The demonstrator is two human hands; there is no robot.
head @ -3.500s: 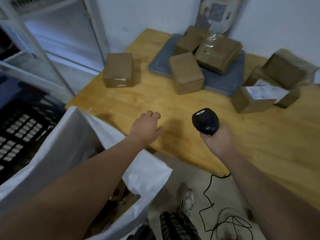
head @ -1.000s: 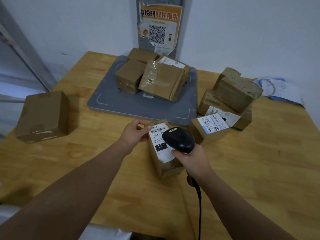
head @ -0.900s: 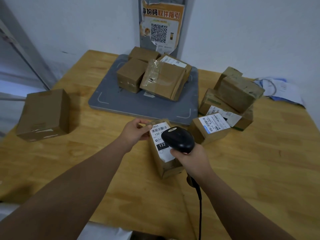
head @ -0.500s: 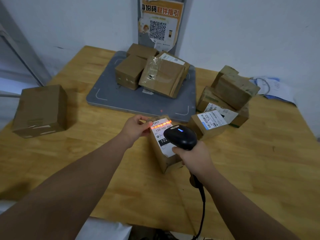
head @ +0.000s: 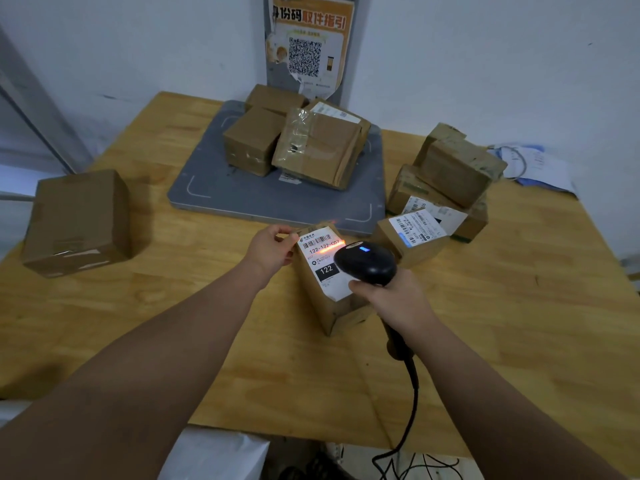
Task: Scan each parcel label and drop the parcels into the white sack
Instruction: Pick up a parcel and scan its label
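Parcel (head: 316,299) stands on end at table (head: 519,323) centre, label (head: 320,252) tilted up toward the person.

Left hand (head: 272,249) pinches the parcel's top corner from 9 o'clock, fingers and thumb curled on the cardboard. Right hand (head: 394,299) is wrapped round the handle of the scanner (head: 365,263), head just over the label's 4 o'clock side, blue light lit.

The orange beam lies across the printed number row, just under the barcode bars.

White sack (head: 214,455): only its rim shows, at 6 o'clock below the table edge.

Risks, as judged:
- Beam sitting low of the bars may give no read, or none confirmed.
- 1 corner pinch on a tall parcel: a nudge from the scanner could tip it.
- A second labelled parcel (head: 412,233) sits close at 2 o'clock; a stray beam could catch that code instead.
- Cable (head: 414,393) hangs off the table edge near the sack and could snag during the drop.
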